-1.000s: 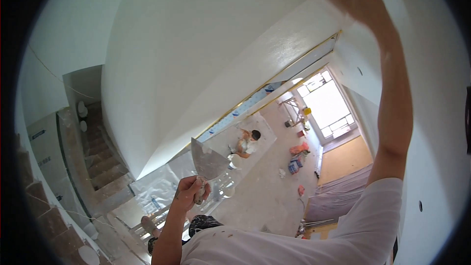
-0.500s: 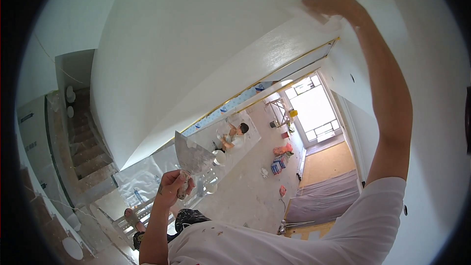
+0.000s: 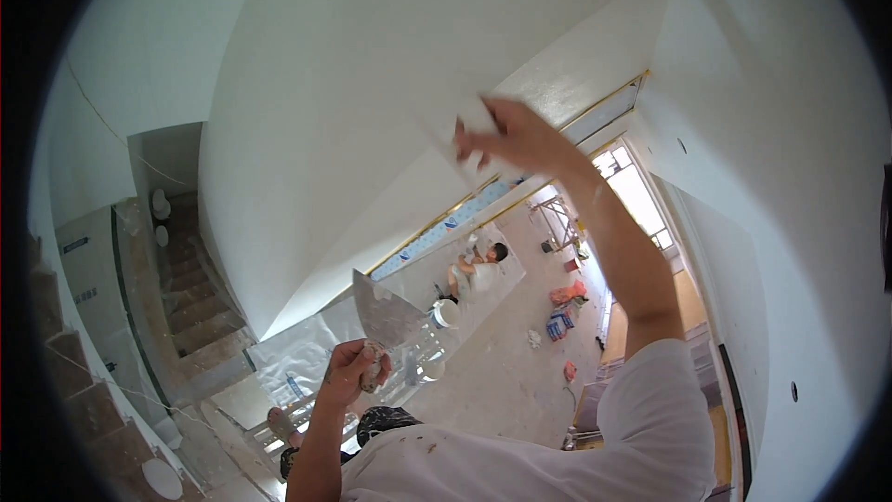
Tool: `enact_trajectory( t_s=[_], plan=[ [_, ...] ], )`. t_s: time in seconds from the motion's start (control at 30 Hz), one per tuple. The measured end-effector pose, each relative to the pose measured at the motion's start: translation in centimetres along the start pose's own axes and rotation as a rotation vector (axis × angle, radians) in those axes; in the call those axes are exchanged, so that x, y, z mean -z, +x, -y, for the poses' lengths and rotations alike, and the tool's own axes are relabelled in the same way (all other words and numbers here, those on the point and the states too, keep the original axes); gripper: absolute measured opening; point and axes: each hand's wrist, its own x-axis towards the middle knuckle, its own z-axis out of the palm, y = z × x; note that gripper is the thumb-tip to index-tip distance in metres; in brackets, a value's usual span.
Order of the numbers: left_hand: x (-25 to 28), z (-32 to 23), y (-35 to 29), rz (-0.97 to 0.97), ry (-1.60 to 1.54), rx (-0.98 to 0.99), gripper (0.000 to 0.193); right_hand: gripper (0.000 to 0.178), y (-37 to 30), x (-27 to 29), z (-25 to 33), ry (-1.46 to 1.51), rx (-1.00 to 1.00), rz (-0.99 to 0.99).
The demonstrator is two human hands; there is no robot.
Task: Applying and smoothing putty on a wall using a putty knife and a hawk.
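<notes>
My left hand (image 3: 349, 372) is closed round the plaster-crusted handle of a wide putty knife (image 3: 385, 314), its grey, smeared blade pointing up. My right hand (image 3: 516, 138) is raised in front of the white wall (image 3: 372, 112), apart from the other hand. Its fingers are bent and smeared by motion. A faint, thin streak lies beside the fingertips, and I cannot make out what they grip.
Far below, a person (image 3: 478, 274) is on the sheeted floor near a white bucket (image 3: 446, 314). A staircase (image 3: 200, 302) drops away at left. Under me are platform rails (image 3: 269, 432). Bags (image 3: 560, 323) lie on the floor toward a bright doorway (image 3: 636, 195).
My right hand has come down and left, away from the upper wall. The left hand still holds the putty knife, now slightly lower and further right in view.
</notes>
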Motion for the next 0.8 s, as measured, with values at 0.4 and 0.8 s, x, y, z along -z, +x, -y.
enact_trajectory(
  t_s=[0.4,0.8],
  plan=[
    [-1.1,-2.7,0.7,0.070,0.022,-0.021,0.039,0.021,-10.9,-9.5,-18.0,0.217,-0.056,-0.497],
    [0.1,-1.9,-2.8,-0.193,0.132,0.044,0.033,0.033,2.7,5.4,-9.4,-0.368,0.353,-1.580]
  ],
)
